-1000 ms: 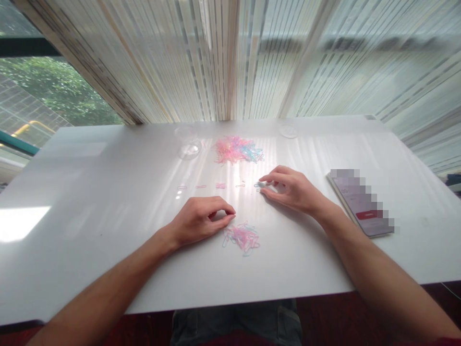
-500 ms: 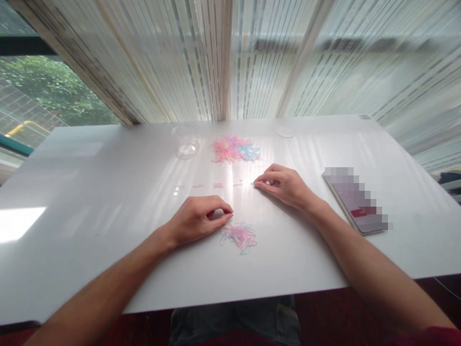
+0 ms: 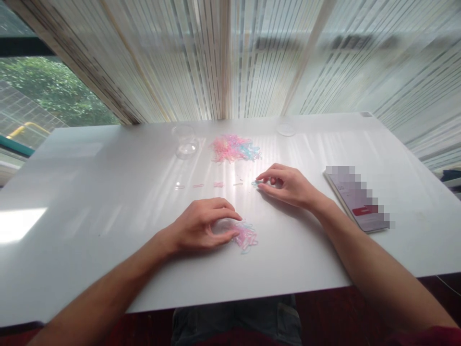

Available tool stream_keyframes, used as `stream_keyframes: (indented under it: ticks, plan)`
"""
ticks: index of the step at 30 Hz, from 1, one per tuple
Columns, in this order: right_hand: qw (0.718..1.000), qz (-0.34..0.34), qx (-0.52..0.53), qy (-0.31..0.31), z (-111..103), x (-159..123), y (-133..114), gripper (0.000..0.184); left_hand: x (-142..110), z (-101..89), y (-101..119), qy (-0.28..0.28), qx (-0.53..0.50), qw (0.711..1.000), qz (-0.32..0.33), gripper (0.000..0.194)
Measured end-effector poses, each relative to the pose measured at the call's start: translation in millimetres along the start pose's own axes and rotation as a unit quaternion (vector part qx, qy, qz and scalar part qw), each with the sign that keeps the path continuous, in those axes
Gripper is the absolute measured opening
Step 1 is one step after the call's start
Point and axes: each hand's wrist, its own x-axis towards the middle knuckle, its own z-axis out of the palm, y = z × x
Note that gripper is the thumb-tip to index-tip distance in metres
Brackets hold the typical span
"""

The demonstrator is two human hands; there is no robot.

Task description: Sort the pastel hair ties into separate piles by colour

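My left hand (image 3: 205, 225) is open, thumb and forefinger apart at the left side of a small pile of pastel rubber bands (image 3: 248, 238). My right hand (image 3: 288, 185) has its thumb and forefinger a little apart beside a few blue rubber bands (image 3: 255, 183) lying on the table. Those blue bands end a row running left: a pale band (image 3: 238, 184), a pink cluster (image 3: 218, 184), a pink band (image 3: 198, 185) and another pale band (image 3: 179, 187). Behind the row lies a larger heap of pink, purple and blue rubber bands (image 3: 234, 148).
A clear round container (image 3: 187, 149) stands at the back left of the white table (image 3: 108, 206). A clear round lid (image 3: 285, 129) lies at the back right. To the right of my right hand rests a phone (image 3: 355, 199). Striped curtains (image 3: 201, 62) hang behind the table.
My left hand has moved slightly right to the small pile, its pinched fingers now spread. My right fingers have parted, and the blue bands show at their tips.
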Motion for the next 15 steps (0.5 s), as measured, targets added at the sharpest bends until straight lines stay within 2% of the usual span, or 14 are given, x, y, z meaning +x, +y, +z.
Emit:
stream_keyframes:
  ticks: [3, 6, 8, 9, 15]
  plan:
    - [1.000, -0.009, -0.002, 0.009, -0.4, -0.4, -0.8, 0.017, -0.2, 2.1, 1.0, -0.023, 0.023, 0.999, -0.005, 0.021]
    - [0.999, -0.027, -0.007, 0.028, -0.2, -1.9, -6.9, 0.013, 0.4, 4.1, 0.9, -0.031, 0.036, 0.999, -0.003, 0.015]
    - [0.999, -0.042, -0.002, 0.017, 0.2, -4.1, -15.4, 0.010, 1.2, 4.8, 0.6, -0.029, 0.034, 0.999, 0.001, 0.012]
    - [0.999, -0.051, 0.006, 0.003, 0.5, -5.5, -20.7, 0.010, 1.6, 4.8, 0.6, -0.028, 0.032, 0.999, 0.003, 0.011]
    - [0.978, -0.072, 0.046, -0.190, 3.3, -14.2, -50.0, 0.008, 2.0, 3.6, -0.2, -0.012, 0.006, 1.000, -0.001, 0.011]
